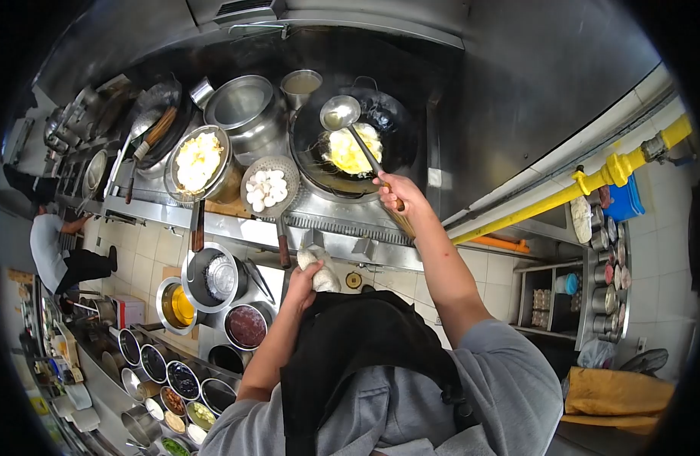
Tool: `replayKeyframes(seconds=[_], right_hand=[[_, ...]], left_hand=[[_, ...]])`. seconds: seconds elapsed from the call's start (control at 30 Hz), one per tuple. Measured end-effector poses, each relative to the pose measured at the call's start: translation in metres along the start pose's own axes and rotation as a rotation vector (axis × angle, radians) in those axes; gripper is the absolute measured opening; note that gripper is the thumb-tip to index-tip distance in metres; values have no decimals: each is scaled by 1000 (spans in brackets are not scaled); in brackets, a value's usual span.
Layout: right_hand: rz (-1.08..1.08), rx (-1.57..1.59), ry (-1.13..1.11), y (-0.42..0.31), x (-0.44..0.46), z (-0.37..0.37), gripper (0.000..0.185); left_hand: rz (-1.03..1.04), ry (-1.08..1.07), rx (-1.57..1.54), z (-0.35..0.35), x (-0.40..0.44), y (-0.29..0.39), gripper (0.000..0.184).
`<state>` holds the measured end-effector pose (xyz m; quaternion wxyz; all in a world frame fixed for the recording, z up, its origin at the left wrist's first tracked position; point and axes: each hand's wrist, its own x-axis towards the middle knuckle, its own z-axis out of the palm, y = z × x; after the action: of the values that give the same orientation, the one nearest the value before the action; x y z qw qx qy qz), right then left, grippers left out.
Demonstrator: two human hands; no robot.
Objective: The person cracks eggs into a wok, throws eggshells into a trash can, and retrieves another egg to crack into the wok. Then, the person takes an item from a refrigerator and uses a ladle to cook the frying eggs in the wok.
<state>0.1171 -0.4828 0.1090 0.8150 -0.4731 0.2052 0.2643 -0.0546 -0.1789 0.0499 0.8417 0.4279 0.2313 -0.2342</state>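
Observation:
My right hand (399, 192) is closed round the wooden handle of a metal ladle (340, 112), whose bowl is over a dark wok (392, 114). Yellow and white egg (353, 150) lies in the wok beside the ladle bowl. My left hand (304, 284) grips a whitish cloth (323, 270) at the stove's front edge. Near that hand, a perforated skimmer (272, 163) holds several white, rounded pieces (266, 189). Farther left, a strainer (222, 173) with pale yellow cooked food (199, 161) rests on a pot.
A large lidded pot (243, 102) stands behind the skimmer. Bowls of sauces and ingredients (183, 379) fill the lower left. A yellow pipe (547, 194) runs along the right wall. Another person (57, 247) stands at the far left. Shelves (547, 300) hold egg trays.

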Motion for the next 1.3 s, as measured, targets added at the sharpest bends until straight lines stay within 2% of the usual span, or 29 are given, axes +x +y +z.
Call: replayKeyframes(seconds=[0.2, 0.33, 0.43, 0.47, 0.53, 0.57, 0.67, 0.9, 0.97, 1.13, 1.23, 1.3], right_hand=[[-23, -151, 58, 13, -60, -9, 26], [-13, -365, 192, 26, -94, -14, 29], [-94, -710, 311, 35, -115, -24, 32], [-93, -705, 315, 42, -116, -34, 32], [-546, -1350, 553, 50, -123, -34, 34], [-397, -1301, 628, 51, -125, -34, 34], [-369, -1260, 710, 44, -116, -30, 35], [-468, -1204, 672, 4, -32, -24, 40], [-400, -1135, 670, -2, -1, -25, 41], [-368, -1257, 642, -11, 38, -17, 51], [-310, -1144, 598, -7, 43, -9, 44], [-225, -720, 398, 0, 51, -9, 34]], left_hand=[[-13, -35, 23, 1, 3, -1, 36], [-37, -114, 22, 9, 9, -2, 38], [-42, -150, 51, 9, 15, -3, 39], [-43, -172, 62, 8, 18, -4, 40], [-52, -158, 76, 11, 19, -5, 38], [-53, -143, 87, 13, 20, -6, 36], [-101, -168, 121, 14, 25, -8, 41], [-86, -185, 123, 18, 22, -12, 41], [-67, -204, 112, 15, 21, -13, 42], [-33, -188, 116, 14, 0, -4, 41], [9, -151, 87, 3, -2, -10, 37], [28, -132, 54, -4, -2, -11, 36]])
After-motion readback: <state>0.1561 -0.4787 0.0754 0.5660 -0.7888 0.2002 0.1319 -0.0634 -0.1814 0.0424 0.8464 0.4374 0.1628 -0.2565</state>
